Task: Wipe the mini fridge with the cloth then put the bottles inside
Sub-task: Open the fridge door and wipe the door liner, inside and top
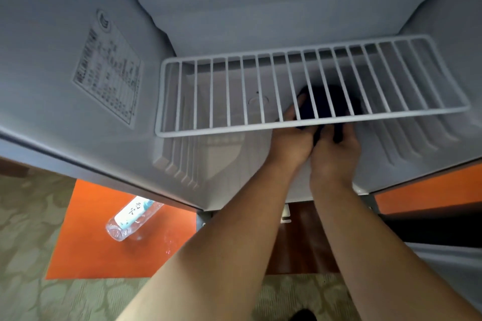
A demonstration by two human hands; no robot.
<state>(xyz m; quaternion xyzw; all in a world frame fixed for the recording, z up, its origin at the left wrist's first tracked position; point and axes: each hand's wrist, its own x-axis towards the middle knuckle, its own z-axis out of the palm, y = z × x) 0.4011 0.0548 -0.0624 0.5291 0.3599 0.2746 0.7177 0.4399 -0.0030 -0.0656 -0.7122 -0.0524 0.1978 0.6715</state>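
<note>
**A:** Where are the hands?

**B:** Both reach into the mini fridge (78, 8), in the space under the white wire shelf (287, 131). The left hand (290, 142) and the right hand (336, 154) lie side by side, touching, a little right of the middle.

**A:** And the cloth?

**B:** The dark cloth (330, 103) is bunched just beyond the hands, seen mostly through the shelf bars. I cannot tell whether it presses on the fridge's bottom.

**A:** What are the fingers doing?

**B:** The left hand's fingers (289, 114) curl round the cloth's left edge and grasp it. The right hand's fingers clasp its near edge, with dark fabric showing between them.

**A:** Any bottles inside?

**B:** One clear plastic bottle (130, 219) with a white and blue label lies on its side on an orange mat (86, 242), outside the fridge at the near left. Its far end is hidden behind the fridge's lower edge.

**A:** Anything else?

**B:** A printed sticker (107, 78) sits on the left inner wall, too blurred to read. Pale patterned carpet (26, 216) surrounds the mat.
</note>
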